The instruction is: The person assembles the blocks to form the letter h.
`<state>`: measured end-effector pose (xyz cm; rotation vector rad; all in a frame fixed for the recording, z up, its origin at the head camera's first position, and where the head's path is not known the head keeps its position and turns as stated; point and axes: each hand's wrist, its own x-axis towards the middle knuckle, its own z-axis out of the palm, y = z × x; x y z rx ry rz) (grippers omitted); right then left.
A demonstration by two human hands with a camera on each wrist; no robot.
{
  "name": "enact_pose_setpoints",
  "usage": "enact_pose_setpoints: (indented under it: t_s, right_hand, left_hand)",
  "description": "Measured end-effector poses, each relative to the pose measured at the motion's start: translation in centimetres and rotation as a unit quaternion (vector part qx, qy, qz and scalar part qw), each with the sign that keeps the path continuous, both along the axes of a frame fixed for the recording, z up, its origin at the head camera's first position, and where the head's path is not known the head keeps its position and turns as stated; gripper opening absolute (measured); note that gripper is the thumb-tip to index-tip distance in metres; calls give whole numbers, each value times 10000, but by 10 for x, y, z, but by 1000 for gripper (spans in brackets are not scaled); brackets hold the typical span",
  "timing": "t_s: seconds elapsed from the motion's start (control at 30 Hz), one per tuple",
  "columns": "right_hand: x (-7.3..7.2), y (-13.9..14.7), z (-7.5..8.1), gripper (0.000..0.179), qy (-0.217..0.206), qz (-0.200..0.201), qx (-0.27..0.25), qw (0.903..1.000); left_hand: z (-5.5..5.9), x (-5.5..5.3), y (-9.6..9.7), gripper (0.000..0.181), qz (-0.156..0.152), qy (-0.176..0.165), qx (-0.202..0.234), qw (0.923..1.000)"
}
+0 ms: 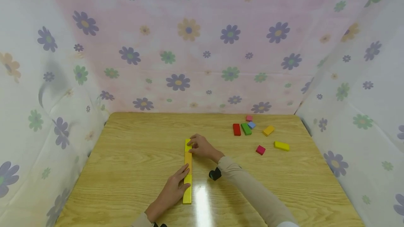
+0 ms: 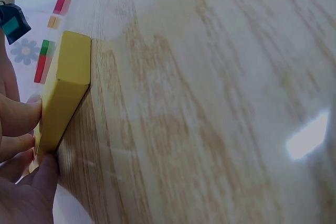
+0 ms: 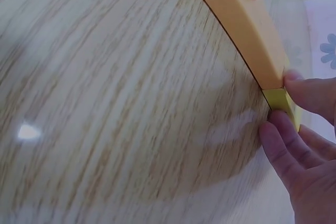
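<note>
On the table, three rectangular blocks lie end to end in a straight row: a near yellow block [image 1: 187,197], an orange block [image 1: 188,158] and a far yellow block [image 1: 188,146]. My left hand [image 1: 172,189] holds the near yellow block [image 2: 73,61] about its far half, thumb across it. Its fingertips reach onto the orange block [image 3: 241,19]. At the row's far end, my right hand [image 1: 203,148] pinches the far yellow block [image 3: 275,98] between thumb and fingers, close to the joint with the orange one.
Loose blocks lie to the back right: red [image 1: 236,129], green [image 1: 246,129], blue [image 1: 251,125], pink [image 1: 249,118], orange [image 1: 268,130], crimson [image 1: 260,150] and yellow [image 1: 281,145]. Flowered cloth [image 1: 205,62] encloses the wooden table [image 1: 135,150] at the back and sides.
</note>
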<state>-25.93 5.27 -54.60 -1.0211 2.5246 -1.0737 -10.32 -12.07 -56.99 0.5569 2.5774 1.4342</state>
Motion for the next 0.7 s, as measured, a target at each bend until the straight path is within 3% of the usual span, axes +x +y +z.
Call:
enact_pose_setpoints:
  t_s: [0.27, 0.7]
  right_hand:
    - [1, 2, 2, 26, -139, -151, 395, 9990]
    - [10, 31, 31, 30, -123, -269, 386, 9988]
  left_hand:
    - [0, 1, 1, 53, -9, -10, -2, 10000]
    - [-2, 1, 1, 54, 39, 73, -27, 10000]
